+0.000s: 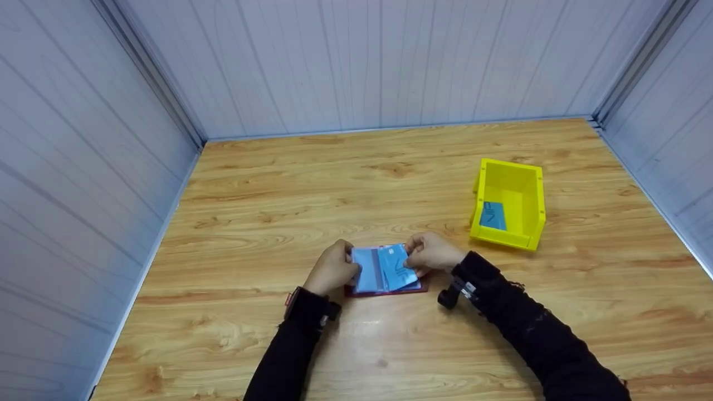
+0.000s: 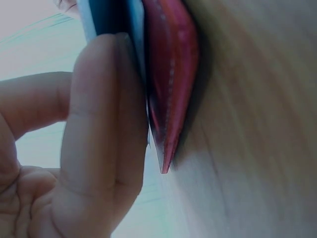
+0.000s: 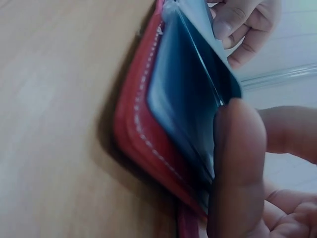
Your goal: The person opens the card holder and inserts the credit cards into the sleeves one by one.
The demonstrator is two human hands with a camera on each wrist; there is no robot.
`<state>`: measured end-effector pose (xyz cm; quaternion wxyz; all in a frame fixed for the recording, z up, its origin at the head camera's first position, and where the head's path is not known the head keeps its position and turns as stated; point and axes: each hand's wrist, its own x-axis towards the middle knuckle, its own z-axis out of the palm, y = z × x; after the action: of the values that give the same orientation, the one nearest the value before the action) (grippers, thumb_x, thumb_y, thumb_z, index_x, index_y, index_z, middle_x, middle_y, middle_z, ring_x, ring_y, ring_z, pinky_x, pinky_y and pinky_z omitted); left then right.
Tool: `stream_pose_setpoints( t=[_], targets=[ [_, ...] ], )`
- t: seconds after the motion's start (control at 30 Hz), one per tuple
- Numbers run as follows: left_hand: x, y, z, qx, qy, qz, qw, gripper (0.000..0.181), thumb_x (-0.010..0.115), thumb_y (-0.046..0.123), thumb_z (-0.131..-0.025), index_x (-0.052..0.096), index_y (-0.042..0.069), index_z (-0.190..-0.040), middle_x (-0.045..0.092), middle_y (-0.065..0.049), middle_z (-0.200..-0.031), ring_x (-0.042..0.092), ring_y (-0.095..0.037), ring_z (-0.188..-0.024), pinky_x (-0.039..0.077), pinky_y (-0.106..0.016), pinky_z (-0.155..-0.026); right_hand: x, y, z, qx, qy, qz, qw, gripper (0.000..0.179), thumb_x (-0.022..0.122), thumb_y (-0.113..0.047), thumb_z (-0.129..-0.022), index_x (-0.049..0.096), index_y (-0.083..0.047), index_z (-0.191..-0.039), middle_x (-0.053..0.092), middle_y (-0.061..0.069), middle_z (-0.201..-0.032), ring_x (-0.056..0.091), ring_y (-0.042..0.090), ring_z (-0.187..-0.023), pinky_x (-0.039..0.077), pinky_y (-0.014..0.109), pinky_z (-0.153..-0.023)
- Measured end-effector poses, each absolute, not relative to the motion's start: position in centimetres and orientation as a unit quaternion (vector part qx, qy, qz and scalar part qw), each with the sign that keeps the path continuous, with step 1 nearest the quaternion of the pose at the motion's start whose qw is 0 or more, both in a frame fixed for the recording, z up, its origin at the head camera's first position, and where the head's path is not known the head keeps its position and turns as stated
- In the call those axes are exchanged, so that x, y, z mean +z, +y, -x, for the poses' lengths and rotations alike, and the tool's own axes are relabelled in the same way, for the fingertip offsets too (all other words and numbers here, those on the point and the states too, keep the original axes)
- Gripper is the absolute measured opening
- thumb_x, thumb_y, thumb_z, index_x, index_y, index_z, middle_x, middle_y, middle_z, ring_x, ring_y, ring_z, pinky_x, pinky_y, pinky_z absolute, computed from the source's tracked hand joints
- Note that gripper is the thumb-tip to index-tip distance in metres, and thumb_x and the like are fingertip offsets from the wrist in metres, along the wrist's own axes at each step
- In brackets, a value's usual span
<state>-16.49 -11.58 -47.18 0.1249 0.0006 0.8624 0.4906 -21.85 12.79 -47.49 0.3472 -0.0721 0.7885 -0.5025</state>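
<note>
A small red card holder lies spread on the wooden table, its clear plastic sleeves facing up. My left hand pinches the sleeves at the left side. On the right half, a blue card with dark lettering sits at a slant, and my right hand pinches it by its right edge. The right wrist view shows the stitched red cover beneath the parted sleeves. How far the card is inside a sleeve I cannot tell.
A yellow bin stands to the right, beyond my right hand, with another blue card inside it. Pale panel walls border the table at the back and both sides.
</note>
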Motion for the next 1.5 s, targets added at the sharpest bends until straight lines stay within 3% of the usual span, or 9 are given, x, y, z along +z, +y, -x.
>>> stream_pose_setpoints(
  t=[0.4,1.03,1.33,1.5],
  targets=[
    [-47.1,-11.5,16.5,0.483,0.867,-0.004,0.126,0.041,0.057,-0.003,-0.08,0.052,-0.009,-0.12,0.047,-0.002,-0.078,0.056,-0.016,-0.066,0.053,-0.027,-0.059,-47.4,12.7,21.9,-0.499,0.794,0.069,0.342,0.029,0.071,-0.003,-0.082,0.056,0.001,-0.107,0.06,0.003,-0.076,0.058,0.01,-0.058,0.054,0.021,-0.057],
    [-47.1,-11.4,16.5,0.468,0.876,-0.007,0.113,0.04,0.058,-0.002,-0.079,0.053,-0.01,-0.118,0.048,-0.002,-0.077,0.055,-0.014,-0.062,0.051,-0.025,-0.055,-47.9,11.0,21.5,-0.531,0.784,0.055,0.315,0.024,0.073,-0.001,-0.082,0.058,0.003,-0.1,0.062,0.005,-0.072,0.061,0.008,-0.051,0.055,0.021,-0.053],
    [-47.1,-11.4,16.5,0.46,0.881,-0.01,0.107,0.04,0.06,-0.002,-0.078,0.054,-0.009,-0.117,0.05,-0.002,-0.077,0.056,-0.014,-0.061,0.053,-0.026,-0.056,-48.3,10.1,21.1,-0.565,0.765,0.049,0.304,0.007,0.066,0.004,-0.084,0.06,0.005,-0.088,0.067,0.007,-0.072,0.063,0.008,-0.051,0.055,0.021,-0.052],
    [-47.0,-11.4,16.5,0.444,0.891,-0.015,0.094,0.034,0.06,-0.001,-0.077,0.056,-0.006,-0.111,0.048,-0.001,-0.077,0.054,-0.015,-0.067,0.049,-0.025,-0.058,-48.3,9.7,21.0,-0.569,0.761,0.053,0.305,0.006,0.062,0.005,-0.086,0.061,0.009,-0.091,0.064,0.006,-0.069,0.064,0.009,-0.051,0.056,0.022,-0.054]
  ],
)
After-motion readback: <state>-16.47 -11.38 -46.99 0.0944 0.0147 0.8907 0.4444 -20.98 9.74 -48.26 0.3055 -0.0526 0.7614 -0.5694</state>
